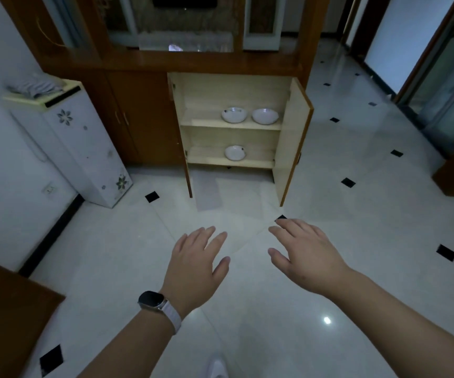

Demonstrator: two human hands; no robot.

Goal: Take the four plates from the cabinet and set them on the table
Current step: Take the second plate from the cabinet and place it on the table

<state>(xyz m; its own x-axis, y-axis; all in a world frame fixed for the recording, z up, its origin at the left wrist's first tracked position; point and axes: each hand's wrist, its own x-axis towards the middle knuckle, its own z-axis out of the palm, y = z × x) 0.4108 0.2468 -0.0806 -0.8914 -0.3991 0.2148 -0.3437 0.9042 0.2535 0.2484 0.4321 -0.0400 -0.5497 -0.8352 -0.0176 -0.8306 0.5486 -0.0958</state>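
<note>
Your left hand (198,264) and right hand (305,253) hover over the floor (111,255), fingers straight and spread, holding nothing. Well beyond your fingertips the open cabinet (231,88) holds a first plate (234,114) and second plate (265,115) side by side on its upper shelf (206,122), and a third plate (235,152) on the lower shelf (206,159).

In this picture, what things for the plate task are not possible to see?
Head view:
- Fourth plate: only upper-left plate, upper-right plate and lower plate show; a stacked one is too small to tell.
- Table: the brown surface is cut off by the left edge.
- Plate markings: dim, too small.
</note>
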